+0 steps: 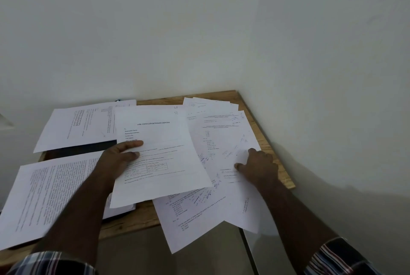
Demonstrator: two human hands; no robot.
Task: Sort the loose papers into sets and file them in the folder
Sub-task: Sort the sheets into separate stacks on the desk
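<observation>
My left hand (pixel 119 159) pinches the left edge of a printed letter sheet (pixel 159 163), thumb on top, lifting it above the table. My right hand (pixel 257 167) rests with fingers spread on a fanned pile of loose papers (pixel 221 141) with blue pen marks at the right of the wooden table (pixel 266 137). A dark folder (pixel 82 149) lies open at the left. One printed sheet (pixel 82 126) covers its far half. A dense text page (pixel 51 194) covers its near half.
The table sits in a corner, with white walls (pixel 199 30) behind and to the right. Several loose papers (pixel 199 219) overhang the table's front edge. A pale floor or cabinet surface (pixel 210 257) lies below.
</observation>
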